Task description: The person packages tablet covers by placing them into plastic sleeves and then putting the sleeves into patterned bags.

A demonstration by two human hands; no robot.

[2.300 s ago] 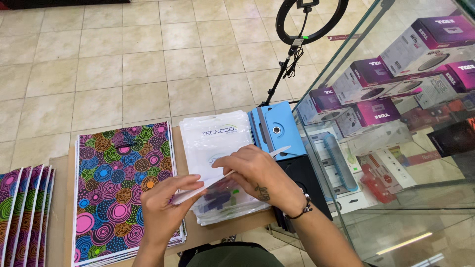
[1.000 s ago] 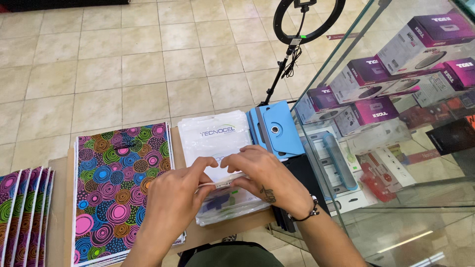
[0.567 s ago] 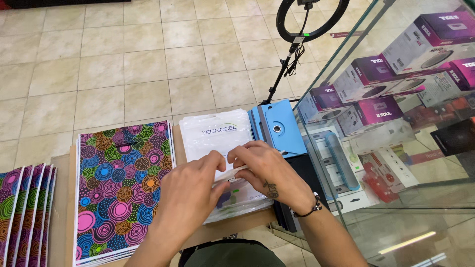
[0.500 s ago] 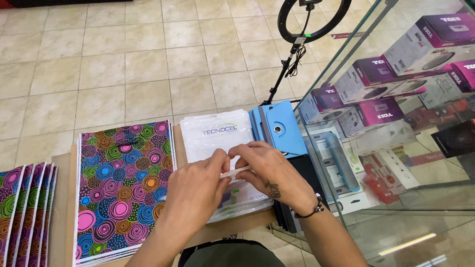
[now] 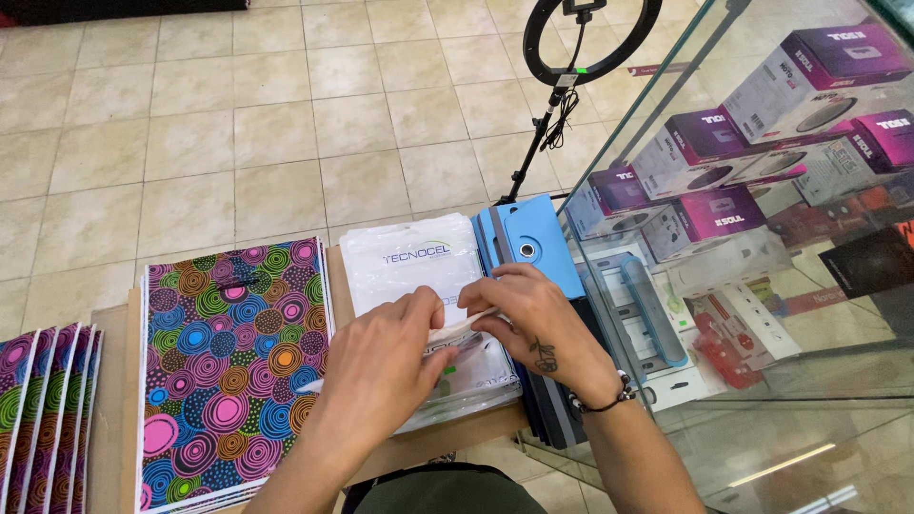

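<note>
A: Currently we see, from 9 o'clock across: fanned patterned covers (image 5: pixel 43 409), then a stack of circle-print bags (image 5: pixel 233 362) on the wooden counter (image 5: pixel 112 400).

B: And our hands?

A: Left hand (image 5: pixel 381 366) at 6 o'clock, fingers curled, thumb and fingertips pinching a thin pale strip (image 5: pixel 455 333). Right hand (image 5: pixel 533 324) just at 3 o'clock of it, also pinched shut on the same strip. We can't tell what the strip is.

B: Where's it sitting?

A: Over the white plastic pouches (image 5: pixel 419 276), centre of view. Blue tablet case (image 5: pixel 533 243) touches them at 3 o'clock; glass showcase (image 5: pixel 762 286) further right.
</note>
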